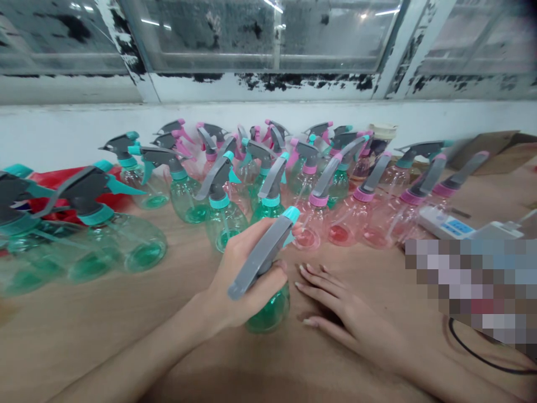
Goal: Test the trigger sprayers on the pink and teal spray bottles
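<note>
My left hand (pixel 247 274) is wrapped round the neck of a green spray bottle (pixel 271 310) with a grey and turquoise trigger head. The bottle's base is at the tabletop, and my fingers hide its collar. To its right my right hand (pixel 339 302) rests low over the wooden table (pixel 188 358), fingers stretched out, holding nothing. Just beyond the held bottle stand another green spray bottle (pixel 226 218) and a pink spray bottle (pixel 308 224) with a pink collar.
Several more green and pink spray bottles crowd the back, with large green bottles (pixel 145 240) at the left. A red item (pixel 62 182) lies behind those. On the right are a white power strip (pixel 447 224), a black cable (pixel 474 352) and brown cardboard (pixel 499 151). Windows line the wall.
</note>
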A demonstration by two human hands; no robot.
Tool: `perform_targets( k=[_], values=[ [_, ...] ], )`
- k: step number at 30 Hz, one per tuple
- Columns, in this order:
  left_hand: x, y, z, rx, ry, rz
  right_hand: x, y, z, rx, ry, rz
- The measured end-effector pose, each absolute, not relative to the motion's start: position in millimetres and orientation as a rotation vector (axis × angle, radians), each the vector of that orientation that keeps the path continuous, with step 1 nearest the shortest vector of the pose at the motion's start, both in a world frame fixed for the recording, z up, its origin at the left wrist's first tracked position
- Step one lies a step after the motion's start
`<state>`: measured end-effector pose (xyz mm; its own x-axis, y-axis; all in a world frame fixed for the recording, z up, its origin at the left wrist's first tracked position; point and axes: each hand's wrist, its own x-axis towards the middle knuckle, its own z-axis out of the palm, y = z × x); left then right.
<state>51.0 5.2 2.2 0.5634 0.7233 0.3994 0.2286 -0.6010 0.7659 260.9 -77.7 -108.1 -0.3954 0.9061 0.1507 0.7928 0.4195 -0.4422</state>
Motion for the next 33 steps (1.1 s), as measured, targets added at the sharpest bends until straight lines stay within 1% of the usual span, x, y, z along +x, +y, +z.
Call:
perform_targets(
  k=[3,10,33],
  values=[
    [51.7,4.4,2.1,2.119,0.725,0.978,261.1,-76.7,-107.8,-1.453,-2.325,0.412],
    [51.5,1.2,3.5,2.088,0.804,0.950,261.1,-76.6,-106.4,-1.479,-2.350,0.414],
    [48.8,9.0,1.0,2.118,0.658,0.928,260.9,-77.9,-109.5,-1.453,-2.315,0.430]
  ],
)
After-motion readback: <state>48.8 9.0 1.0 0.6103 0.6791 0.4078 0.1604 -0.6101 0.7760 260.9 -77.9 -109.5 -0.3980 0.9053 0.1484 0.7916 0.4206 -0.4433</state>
